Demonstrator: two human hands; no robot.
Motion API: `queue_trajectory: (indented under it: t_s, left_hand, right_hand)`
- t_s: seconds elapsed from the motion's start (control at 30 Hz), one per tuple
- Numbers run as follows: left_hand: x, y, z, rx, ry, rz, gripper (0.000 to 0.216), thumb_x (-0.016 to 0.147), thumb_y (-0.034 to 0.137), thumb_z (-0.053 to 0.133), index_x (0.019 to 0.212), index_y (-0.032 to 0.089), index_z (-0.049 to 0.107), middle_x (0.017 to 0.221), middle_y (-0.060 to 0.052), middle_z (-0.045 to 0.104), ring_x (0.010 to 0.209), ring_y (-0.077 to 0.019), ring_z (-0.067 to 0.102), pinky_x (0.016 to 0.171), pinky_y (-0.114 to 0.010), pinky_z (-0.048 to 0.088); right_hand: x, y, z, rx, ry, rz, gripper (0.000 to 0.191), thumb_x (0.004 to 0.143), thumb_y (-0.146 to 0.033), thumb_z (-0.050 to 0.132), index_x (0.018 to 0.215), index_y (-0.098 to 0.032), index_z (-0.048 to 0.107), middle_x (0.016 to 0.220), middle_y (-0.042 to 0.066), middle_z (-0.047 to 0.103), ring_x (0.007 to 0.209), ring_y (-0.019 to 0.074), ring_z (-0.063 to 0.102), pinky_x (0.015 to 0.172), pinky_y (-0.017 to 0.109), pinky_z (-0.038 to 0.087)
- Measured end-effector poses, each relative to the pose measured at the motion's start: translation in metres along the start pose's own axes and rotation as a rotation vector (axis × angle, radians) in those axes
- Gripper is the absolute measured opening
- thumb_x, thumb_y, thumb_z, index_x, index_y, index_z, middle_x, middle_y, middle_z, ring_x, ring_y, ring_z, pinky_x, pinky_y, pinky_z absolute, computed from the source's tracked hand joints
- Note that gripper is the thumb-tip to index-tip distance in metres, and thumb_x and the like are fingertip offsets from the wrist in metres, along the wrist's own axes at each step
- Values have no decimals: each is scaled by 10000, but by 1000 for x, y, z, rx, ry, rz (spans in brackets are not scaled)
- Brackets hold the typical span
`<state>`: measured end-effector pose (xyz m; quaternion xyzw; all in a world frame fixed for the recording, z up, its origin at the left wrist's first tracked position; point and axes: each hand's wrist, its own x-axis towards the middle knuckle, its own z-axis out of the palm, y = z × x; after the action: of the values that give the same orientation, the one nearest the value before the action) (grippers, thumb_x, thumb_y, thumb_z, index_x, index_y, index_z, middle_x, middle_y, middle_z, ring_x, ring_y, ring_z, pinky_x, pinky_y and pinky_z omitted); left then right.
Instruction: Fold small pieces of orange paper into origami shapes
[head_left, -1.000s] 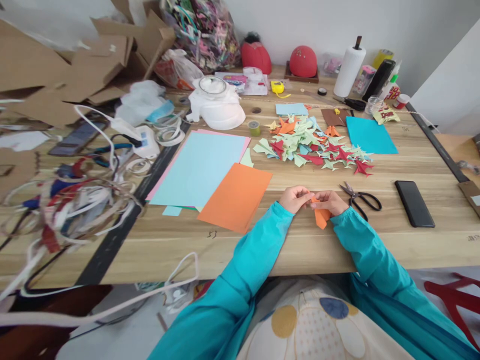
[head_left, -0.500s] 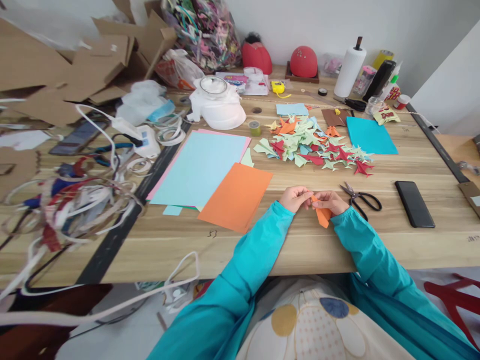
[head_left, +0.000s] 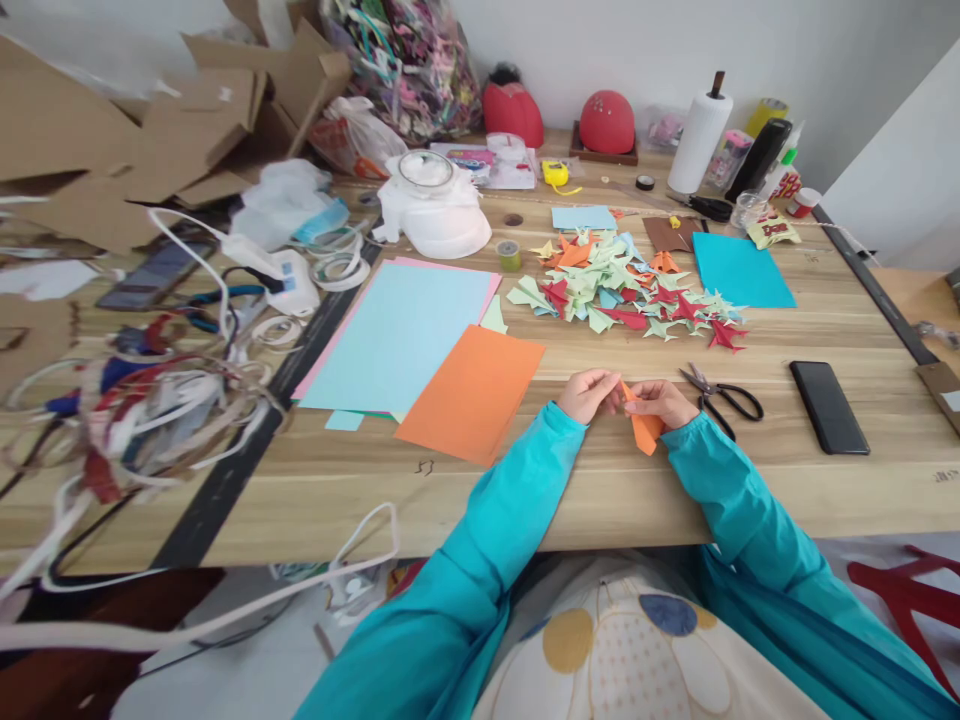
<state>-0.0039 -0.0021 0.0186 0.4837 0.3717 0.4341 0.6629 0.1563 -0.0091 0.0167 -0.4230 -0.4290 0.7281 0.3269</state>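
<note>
A small piece of folded orange paper [head_left: 645, 433] is pinched in my right hand [head_left: 661, 402], its wider end hanging down toward me. My left hand [head_left: 589, 396] is closed at the paper's narrow upper tip, thumb and forefinger pressed together there. Just right of my right hand lie black-handled scissors [head_left: 731, 398], blades spread a little. Orange paper sheets [head_left: 480, 390] rest to the left of my left hand. Beyond both hands spreads a heap of folded paper pieces [head_left: 607, 275] in pale green, red, orange and blue.
Light blue sheets [head_left: 405, 320] lie at the left, and a teal sheet [head_left: 742, 270] behind the heap's right side. A black phone [head_left: 829, 408] sits at the right. Tangled cords and straps [head_left: 165, 400] cover the left end. A paper roll [head_left: 699, 145] stands at the back.
My left hand's fingertips have shifted very slightly up and left, so more of the orange paper's narrow tip shows between the hands. My right hand keeps its place.
</note>
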Motion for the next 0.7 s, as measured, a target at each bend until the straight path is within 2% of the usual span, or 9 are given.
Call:
queue_trajectory:
  t_s: [0.13, 0.43, 0.6, 0.7]
  left_hand:
    - [-1, 0, 1, 57, 18, 13, 396, 618, 481, 650, 649, 95, 569, 486, 4, 551, 389, -72, 489, 397, -204, 392]
    - [-4, 2, 0, 126, 0, 50, 333, 694, 434, 591, 648, 106, 555, 490, 12, 544, 391, -62, 479, 414, -196, 380]
    - [-5, 4, 1, 165, 1, 71, 299, 719, 402, 569, 647, 112, 549, 497, 12, 544, 399, -60, 476, 426, -194, 385]
    - [-6, 4, 1, 199, -3, 73, 274, 735, 373, 554, 655, 111, 556, 501, 12, 545, 402, -59, 478, 430, -190, 381]
  right_hand:
    - [-1, -3, 3, 0, 23, 15, 208, 471, -235, 783, 589, -139, 642, 556, -8, 628, 501, 90, 520, 517, 226, 352]
    - [0, -2, 3, 13, 5, 17, 243, 466, -251, 793, 611, -136, 634, 550, -20, 614, 481, 75, 505, 490, 208, 348]
    - [-1, -2, 4, 14, -20, -23, 230, 573, -341, 739, 636, -142, 641, 579, 0, 629, 511, 89, 531, 502, 212, 370]
    - [-2, -2, 5, -22, 7, -36, 220, 589, -331, 732, 633, -138, 637, 577, 4, 631, 506, 89, 529, 500, 213, 368]
